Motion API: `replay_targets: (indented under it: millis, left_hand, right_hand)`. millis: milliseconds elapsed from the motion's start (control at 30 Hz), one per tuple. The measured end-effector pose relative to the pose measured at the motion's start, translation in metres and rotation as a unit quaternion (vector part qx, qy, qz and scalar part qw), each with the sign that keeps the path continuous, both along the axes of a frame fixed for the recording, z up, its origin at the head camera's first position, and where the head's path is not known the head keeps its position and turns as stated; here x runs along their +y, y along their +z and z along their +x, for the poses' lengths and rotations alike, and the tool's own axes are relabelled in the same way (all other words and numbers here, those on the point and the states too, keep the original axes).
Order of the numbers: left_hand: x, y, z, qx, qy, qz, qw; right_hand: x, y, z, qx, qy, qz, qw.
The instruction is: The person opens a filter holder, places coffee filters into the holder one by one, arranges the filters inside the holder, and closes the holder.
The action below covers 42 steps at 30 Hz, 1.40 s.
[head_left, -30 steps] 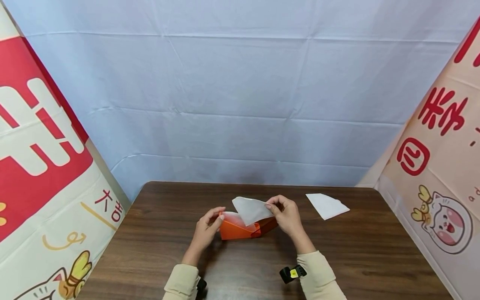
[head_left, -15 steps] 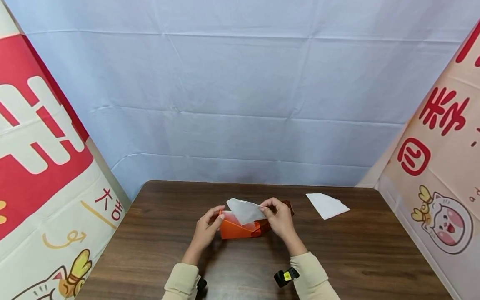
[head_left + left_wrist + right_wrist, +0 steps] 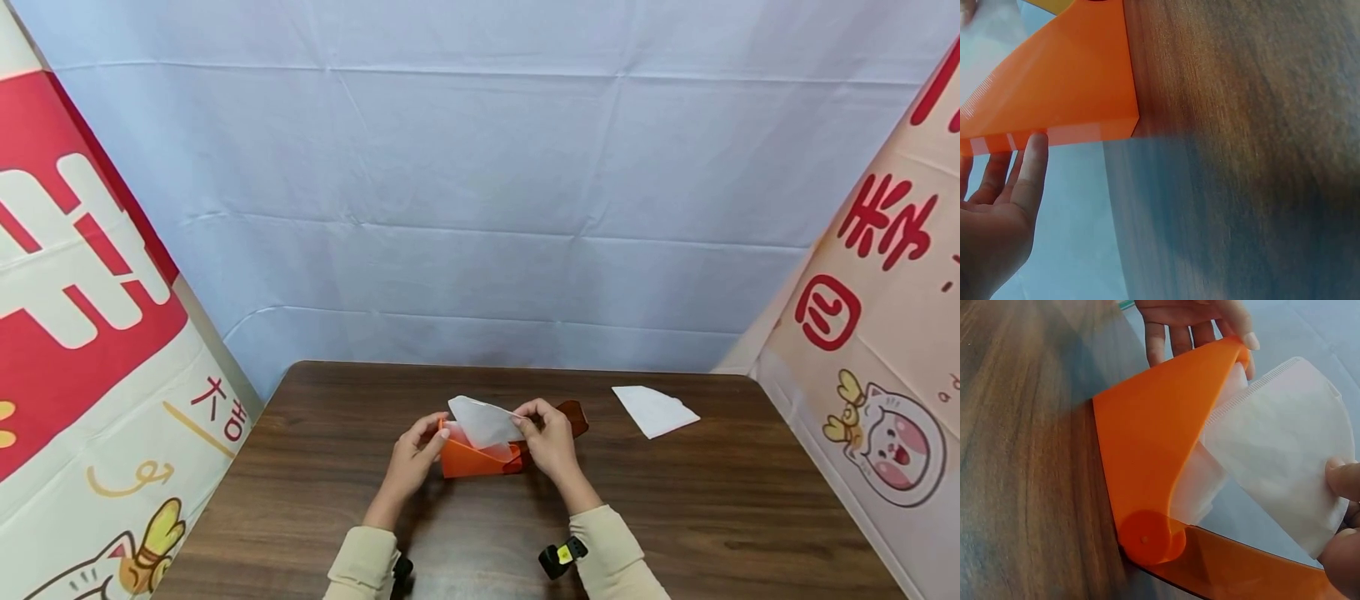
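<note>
An orange coffee filter holder point(image 3: 480, 461) stands on the table, its brown see-through lid point(image 3: 1235, 565) swung out to the right. White filter papers point(image 3: 1200, 481) sit inside it. My left hand point(image 3: 412, 450) holds the upper corner of its left end, thumb and fingers at the end wall point(image 3: 1079, 132). My right hand point(image 3: 551, 437) pinches a white cone-shaped paper filter point(image 3: 1279, 444) by its right edge. That filter tilts over the holder's opening, its crimped edge overlapping the opening in the right wrist view.
Another white paper filter point(image 3: 655, 412) lies flat on the brown wooden table point(image 3: 300, 492), back right of the right hand. A pale blue cloth point(image 3: 465, 183) hangs behind the table. Printed cloths hang on the left point(image 3: 90, 250) and right point(image 3: 885, 333).
My right hand has moved left with the pinched filter, bringing it further over the holder. More of the brown lid shows behind that hand. My left hand stays at the holder's end.
</note>
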<state>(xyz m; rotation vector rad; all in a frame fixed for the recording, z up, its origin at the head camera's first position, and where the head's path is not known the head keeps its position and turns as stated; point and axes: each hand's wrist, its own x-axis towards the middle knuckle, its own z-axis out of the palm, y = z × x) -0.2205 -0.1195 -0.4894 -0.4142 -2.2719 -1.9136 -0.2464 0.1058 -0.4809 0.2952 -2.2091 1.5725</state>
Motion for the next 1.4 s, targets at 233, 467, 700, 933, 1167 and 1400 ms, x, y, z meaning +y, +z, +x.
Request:
replay_targets:
  millis: [233,467,700,933,1167,1400]
  left_hand:
    - [-0.001,0.000,0.000,-0.005,0.002,0.003,1.0000]
    - [0.000,-0.001,0.001,-0.013,0.005,0.001,0.9999]
    - [0.000,0.001,0.002,-0.008,0.006,-0.023,0.9997]
    - [-0.002,0.000,0.002,0.004,-0.002,-0.039,0.9992]
    - [-0.004,0.000,0.002,0.001,-0.012,-0.038,0.9992]
    - [-0.006,0.000,0.002,0.003,-0.017,-0.035,0.9992]
  right_hand:
    - [-0.007,-0.006,-0.001,-0.003,-0.001,0.003,1.000]
    - [-0.012,-0.015,-0.001,0.008,0.000,0.018,1.000]
    - [-0.016,-0.017,-0.002,0.059,-0.015,0.054,0.997]
    - [-0.017,-0.022,-0.005,0.124,-0.043,0.092,0.987]
    - [-0.018,-0.020,-0.004,0.131,-0.043,0.112,0.984]
    - [-0.018,-0.020,-0.004,0.079,-0.017,0.120,0.989]
